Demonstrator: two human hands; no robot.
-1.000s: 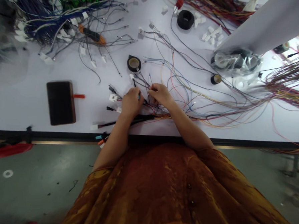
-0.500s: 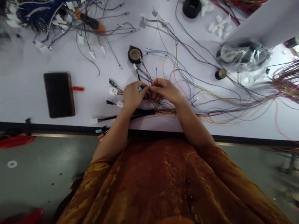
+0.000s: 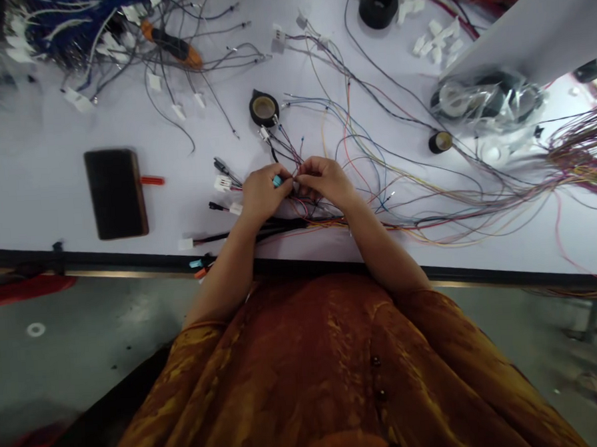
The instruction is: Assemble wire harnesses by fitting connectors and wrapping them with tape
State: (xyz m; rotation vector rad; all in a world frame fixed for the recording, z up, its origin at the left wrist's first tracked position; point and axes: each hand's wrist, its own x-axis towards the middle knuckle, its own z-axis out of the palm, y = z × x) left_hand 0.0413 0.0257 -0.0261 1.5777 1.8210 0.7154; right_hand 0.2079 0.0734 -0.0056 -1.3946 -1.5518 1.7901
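Left hand (image 3: 262, 195) pinches small teal connector (image 3: 277, 180); right hand (image 3: 325, 180) closed on thin coloured wires (image 3: 295, 158) fanning beyond it.

This looks like a workshop where people put wires together. A big white table (image 3: 37, 197) is covered with loose colored wires (image 3: 427, 197), most of them on the right side. Rolls of black tape (image 3: 264, 109) sit near the middle and top, small white plastic plugs (image 3: 433, 36) lie at the upper right, and the floor (image 3: 84, 341) below is bare gray
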